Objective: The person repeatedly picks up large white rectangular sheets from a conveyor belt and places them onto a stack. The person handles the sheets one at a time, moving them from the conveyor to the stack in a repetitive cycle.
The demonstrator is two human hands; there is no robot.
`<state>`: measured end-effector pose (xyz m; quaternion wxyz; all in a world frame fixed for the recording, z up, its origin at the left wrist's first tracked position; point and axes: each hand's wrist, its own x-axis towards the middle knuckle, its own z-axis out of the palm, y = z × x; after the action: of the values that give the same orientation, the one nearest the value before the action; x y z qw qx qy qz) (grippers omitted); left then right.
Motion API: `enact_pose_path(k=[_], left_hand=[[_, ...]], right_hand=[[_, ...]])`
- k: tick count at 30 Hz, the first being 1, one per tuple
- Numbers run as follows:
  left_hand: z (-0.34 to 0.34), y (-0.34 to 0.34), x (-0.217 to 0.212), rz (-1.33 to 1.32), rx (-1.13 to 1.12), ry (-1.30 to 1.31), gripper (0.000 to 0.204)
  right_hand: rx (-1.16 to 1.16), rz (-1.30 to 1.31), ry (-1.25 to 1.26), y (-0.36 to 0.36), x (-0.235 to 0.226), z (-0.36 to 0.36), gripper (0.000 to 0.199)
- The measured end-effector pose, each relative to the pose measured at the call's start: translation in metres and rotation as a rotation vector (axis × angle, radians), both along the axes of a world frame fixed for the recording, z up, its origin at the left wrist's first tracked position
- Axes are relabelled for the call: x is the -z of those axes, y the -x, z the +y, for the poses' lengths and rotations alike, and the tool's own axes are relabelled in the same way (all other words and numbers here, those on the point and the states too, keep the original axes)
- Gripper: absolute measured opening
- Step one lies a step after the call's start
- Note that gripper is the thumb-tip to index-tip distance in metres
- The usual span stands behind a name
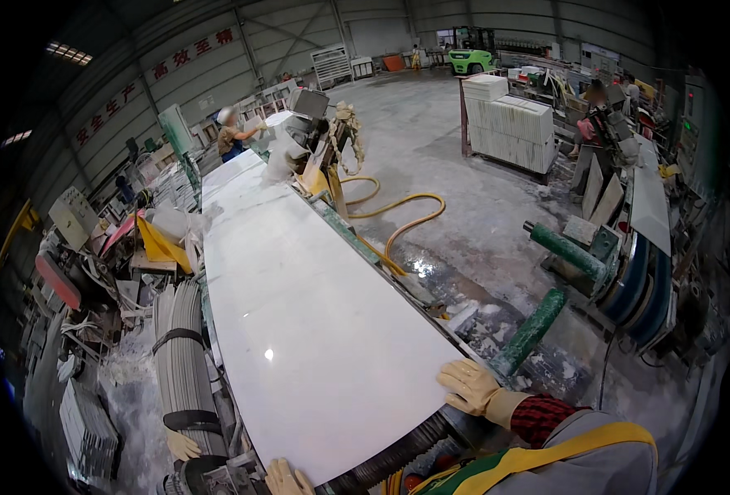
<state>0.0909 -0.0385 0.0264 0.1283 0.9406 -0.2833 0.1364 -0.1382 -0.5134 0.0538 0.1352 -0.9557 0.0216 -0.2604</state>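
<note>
A long white polished stone slab [324, 330] lies along the machine bed and stretches away to the far left. My right hand [470, 388], in a cream rubber glove, rests with its fingers stretched on the slab's near right corner. At the near left corner, my left hand [289, 478] wears a matching glove. Its fingers point forward against the slab's edge, while the wrist is cut off by the picture's lower rim. Under the slab's near end runs a dark ribbed roller [398, 454].
Left of the slab stands a strapped bundle of grey strips [179, 355], with a cream glove [182, 445] beside its lower end. A co-worker [233, 134] stands at the slab's far end. Green rollers [534, 334], a yellow hose [414, 216] and stacked slabs [509, 128] are to the right.
</note>
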Motion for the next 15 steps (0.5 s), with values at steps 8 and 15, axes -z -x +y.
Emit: enact_pose_path(k=[8,15], left_hand=[[-0.0019,0.0008,-0.0010,-0.049,0.032,0.039,0.050],[0.0006,0.0062,-0.0015,-0.048,0.003,0.010,0.049]], right_hand=[[0.032,0.027,0.006,0.0031,0.0042,0.0001,0.050],[0.021,0.015,-0.010,0.0057,0.0043,0.0022,0.050]])
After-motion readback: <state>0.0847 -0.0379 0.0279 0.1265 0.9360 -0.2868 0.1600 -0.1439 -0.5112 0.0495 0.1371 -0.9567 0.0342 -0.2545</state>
